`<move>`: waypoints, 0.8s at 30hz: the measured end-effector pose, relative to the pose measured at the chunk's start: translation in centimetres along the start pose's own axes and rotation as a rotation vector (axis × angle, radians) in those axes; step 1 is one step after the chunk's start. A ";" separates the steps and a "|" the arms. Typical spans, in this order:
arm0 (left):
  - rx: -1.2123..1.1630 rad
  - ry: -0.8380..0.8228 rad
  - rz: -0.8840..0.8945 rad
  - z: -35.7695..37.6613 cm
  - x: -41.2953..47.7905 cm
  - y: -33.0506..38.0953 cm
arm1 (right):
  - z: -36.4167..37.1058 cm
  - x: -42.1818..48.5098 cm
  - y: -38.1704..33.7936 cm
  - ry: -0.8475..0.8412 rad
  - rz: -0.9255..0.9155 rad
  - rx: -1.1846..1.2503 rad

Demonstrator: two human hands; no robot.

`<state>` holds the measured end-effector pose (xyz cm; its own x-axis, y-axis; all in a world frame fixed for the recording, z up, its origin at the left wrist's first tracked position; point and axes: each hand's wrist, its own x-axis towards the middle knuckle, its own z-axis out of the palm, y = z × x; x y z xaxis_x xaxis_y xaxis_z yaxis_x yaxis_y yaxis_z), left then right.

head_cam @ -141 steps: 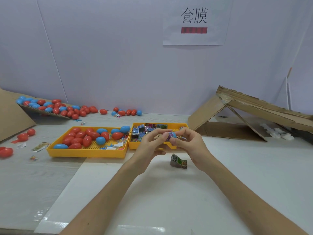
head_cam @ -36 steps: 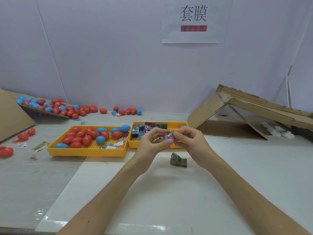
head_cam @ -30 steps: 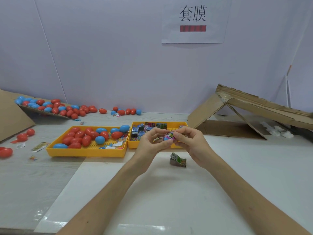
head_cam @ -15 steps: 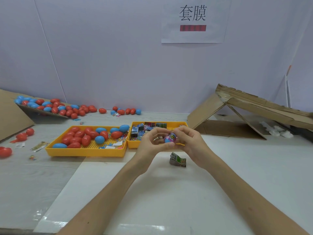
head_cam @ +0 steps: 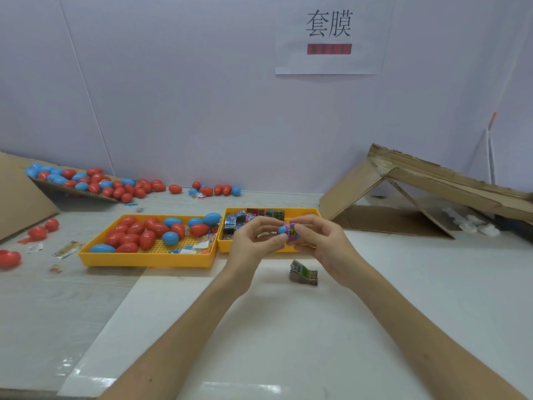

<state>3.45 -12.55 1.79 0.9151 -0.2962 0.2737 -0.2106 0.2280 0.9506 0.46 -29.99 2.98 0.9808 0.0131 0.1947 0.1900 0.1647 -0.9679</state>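
Film-wrapped egg, held two-handed
Left hand (head_cam: 253,241) and right hand (head_cam: 323,246) both pinch a film-wrapped blue egg (head_cam: 288,230) above the white board's (head_cam: 288,342) far edge, just before a yellow tray (head_cam: 305,209) of wrappers. A paper sign (head_cam: 328,36) hangs on the pale wall (head_cam: 173,96).

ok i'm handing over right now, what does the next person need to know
Left hand pinches the small blue plastic egg at its bare tip.
Right hand grips its other end, over the pink printed film sleeve.
Done: the sleeve sits round the egg.
Bare red and blue eggs lie in the left yellow plastic tray, folded sleeves in the right yellow tray, one crumpled printed sleeve on the white table.
Left: probably seat this sleeve, then sleeve the remaining eggs.
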 end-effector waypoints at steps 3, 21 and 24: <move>-0.044 0.002 -0.010 0.0 0.0 -0.1 | -0.2 0.1 0.1 0.016 -0.007 0.015; 0.964 -0.430 0.322 0.0 -0.2 -2.4 | -1.4 1.6 -1.5 0.119 0.248 0.109; 0.977 -0.423 0.327 -0.1 0.0 -2.6 | -1.1 3.5 -2.4 0.095 0.319 0.143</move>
<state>4.04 -13.08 -0.70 0.6142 -0.6899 0.3832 -0.7707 -0.4200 0.4792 3.47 -31.39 5.84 0.9907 -0.0048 -0.1360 -0.1282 0.3037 -0.9441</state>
